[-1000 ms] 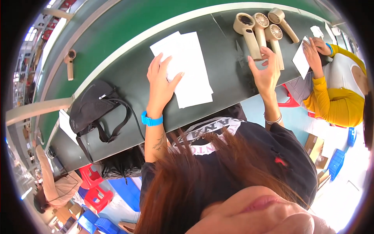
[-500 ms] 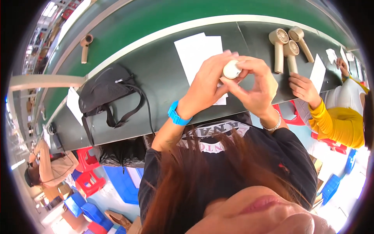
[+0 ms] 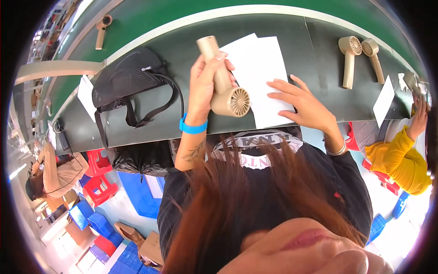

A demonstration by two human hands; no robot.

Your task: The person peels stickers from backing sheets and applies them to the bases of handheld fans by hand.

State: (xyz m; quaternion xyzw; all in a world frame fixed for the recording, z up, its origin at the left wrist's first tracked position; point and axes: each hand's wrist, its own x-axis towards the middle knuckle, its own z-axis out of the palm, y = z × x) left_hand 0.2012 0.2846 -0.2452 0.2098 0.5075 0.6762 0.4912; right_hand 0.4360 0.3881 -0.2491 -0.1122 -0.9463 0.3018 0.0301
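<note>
My left hand (image 3: 201,86) is wrapped round the handle of a beige handheld fan (image 3: 226,102). The fan is held at a slant above the table, its handle end pointing away and its round, slotted head toward me. To the right, my right hand (image 3: 308,106) is open with fingers spread, and nothing is in it. Its fingertips are at the right edge of overlapping white sheets of paper (image 3: 262,59); whether they touch the paper I cannot tell.
A black bag (image 3: 130,75) with straps lies to the left on the dark table (image 3: 182,57). Two more beige fans (image 3: 349,61) lie at the right, and another fan (image 3: 100,34) is at the far left. Beside me on the right sits a person in yellow sleeves (image 3: 392,153).
My right hand has left the fan and opened to the right. My left hand has moved left, now gripping the fan by its handle. One of the three fans at the right is gone.
</note>
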